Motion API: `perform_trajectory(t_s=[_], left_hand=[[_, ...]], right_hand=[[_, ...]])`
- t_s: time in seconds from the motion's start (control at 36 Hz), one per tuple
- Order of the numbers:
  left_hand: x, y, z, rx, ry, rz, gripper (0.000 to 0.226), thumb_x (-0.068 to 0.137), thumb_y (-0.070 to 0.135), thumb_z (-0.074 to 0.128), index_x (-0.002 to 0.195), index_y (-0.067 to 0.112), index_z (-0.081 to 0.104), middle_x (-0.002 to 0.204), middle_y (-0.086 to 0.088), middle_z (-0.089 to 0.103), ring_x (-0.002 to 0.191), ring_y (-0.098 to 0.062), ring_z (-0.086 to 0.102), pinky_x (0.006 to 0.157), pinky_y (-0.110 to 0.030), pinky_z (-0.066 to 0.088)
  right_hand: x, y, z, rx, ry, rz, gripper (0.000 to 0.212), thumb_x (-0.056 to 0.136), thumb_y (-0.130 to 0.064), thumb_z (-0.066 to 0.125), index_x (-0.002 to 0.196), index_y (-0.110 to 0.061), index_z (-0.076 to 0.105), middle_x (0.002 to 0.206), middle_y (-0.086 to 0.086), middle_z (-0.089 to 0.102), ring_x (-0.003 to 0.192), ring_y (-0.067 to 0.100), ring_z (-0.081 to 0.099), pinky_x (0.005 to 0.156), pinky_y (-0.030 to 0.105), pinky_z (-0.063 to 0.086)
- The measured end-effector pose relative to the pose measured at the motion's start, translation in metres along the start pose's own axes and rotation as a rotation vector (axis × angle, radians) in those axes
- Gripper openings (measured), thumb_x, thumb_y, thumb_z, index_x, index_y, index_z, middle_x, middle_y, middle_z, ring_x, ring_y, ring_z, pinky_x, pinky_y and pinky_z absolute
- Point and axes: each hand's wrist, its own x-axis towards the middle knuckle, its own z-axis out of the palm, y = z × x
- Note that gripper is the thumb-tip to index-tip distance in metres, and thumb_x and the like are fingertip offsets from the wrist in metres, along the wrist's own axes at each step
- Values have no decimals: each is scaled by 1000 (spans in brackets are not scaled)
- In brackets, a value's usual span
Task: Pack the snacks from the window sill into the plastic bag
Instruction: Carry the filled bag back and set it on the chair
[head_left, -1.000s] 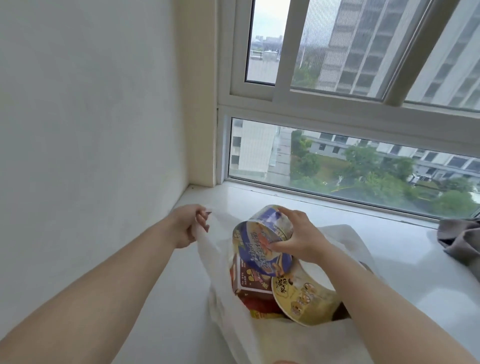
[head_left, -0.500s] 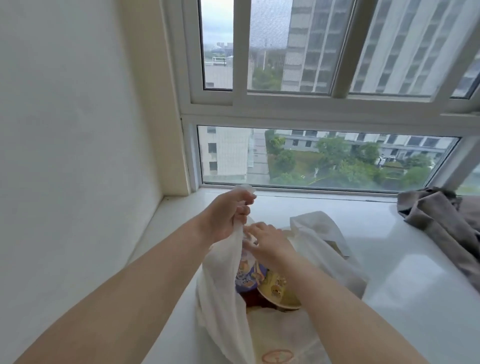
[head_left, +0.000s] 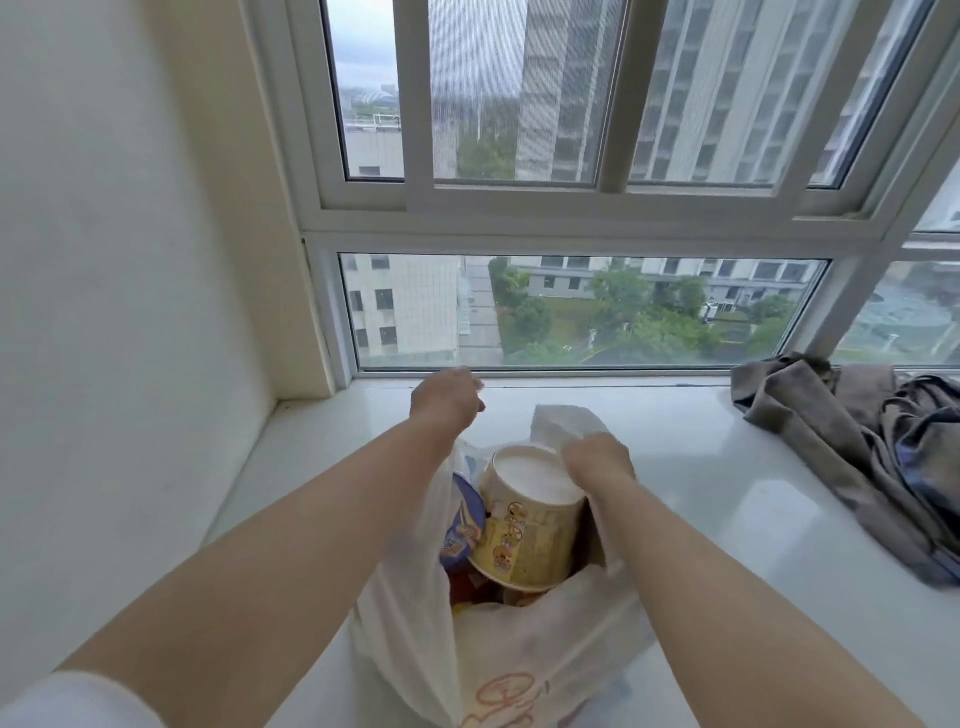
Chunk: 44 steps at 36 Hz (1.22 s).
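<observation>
A white plastic bag (head_left: 524, 654) stands on the white window sill (head_left: 727, 483), its mouth open toward me. Inside it a yellow noodle cup (head_left: 524, 525) lies bottom-up, with a blue-and-purple cup (head_left: 460, 525) to its left and a red packet (head_left: 467, 587) below them. My left hand (head_left: 447, 397) is raised over the bag's left side with curled fingers and holds up the left handle. My right hand (head_left: 597, 460) grips the right handle, whose white plastic sticks out past the fingers, right beside the yellow cup's base.
A heap of grey cloth (head_left: 857, 441) lies on the sill at the right. The window frame (head_left: 571, 228) runs along the back and a plain wall (head_left: 130, 312) closes the left side.
My right hand has let go of the blue-and-purple cup, now down in the bag, and taken the right handle. My left hand has lifted the left handle higher and farther from me.
</observation>
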Motion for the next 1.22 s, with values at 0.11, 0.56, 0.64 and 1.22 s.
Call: perform_trajectory(t_s=[0.11, 0.56, 0.64, 1.22], left_hand=[[1, 0, -12, -126, 27, -84, 23, 100, 19, 35, 87, 12, 54, 68, 5, 54, 54, -6, 46, 50, -21, 33], [-67, 26, -65, -233, 168, -265, 30, 98, 13, 38, 77, 8, 59, 43, 6, 44, 36, -1, 36, 29, -10, 19], [-85, 38, -72, -238, 265, -212, 33, 97, 15, 37, 72, 10, 58, 41, 7, 43, 34, 0, 35, 31, -10, 19], [-368, 34, -148, -29, 1081, -94, 34, 95, 23, 44, 66, 17, 60, 47, 5, 44, 42, -10, 38, 35, -16, 24]], right_hand=[[-12, -19, -18, 610, -222, 22, 23, 92, -31, 51, 90, -9, 57, 76, 5, 60, 60, 16, 49, 61, 29, 46], [-61, -79, -68, 576, -168, -223, 26, 87, -4, 42, 63, -8, 51, 50, 4, 50, 29, 10, 42, 33, 15, 28], [-76, -83, -73, 596, -129, -328, 15, 81, -9, 42, 75, -7, 55, 67, 7, 51, 50, 17, 42, 45, 25, 30], [-292, -94, -65, 593, -637, -1098, 37, 88, -18, 52, 52, -15, 59, 33, -4, 52, 27, 2, 40, 35, 16, 33]])
